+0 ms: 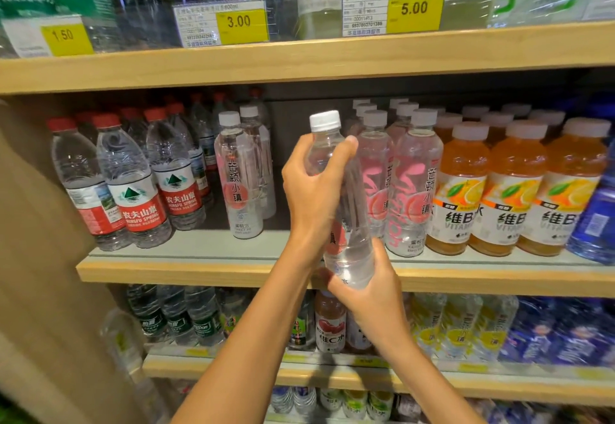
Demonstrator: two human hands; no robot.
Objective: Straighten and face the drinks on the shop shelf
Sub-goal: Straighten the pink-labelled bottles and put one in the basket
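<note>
Item: clear plastic bottle (351, 240), white ribbed cap; pink label mostly hidden behind left hand (312, 197), which grasps its shoulder. Right hand (369, 294) grasps the base. Held tilted before the wood-edged middle shelf (199, 270), at a gap among matching pink-label bottles (412, 187). Adjacent: red-capped waters (133, 184) left, orange drinks (509, 187) right. Top-shelf bottles cut off; price tags (243, 24) blurred.

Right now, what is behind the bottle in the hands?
Behind the bottle is a gap on the shelf beside pink-label bottles. The left hand and right hand hide the rest.
</note>
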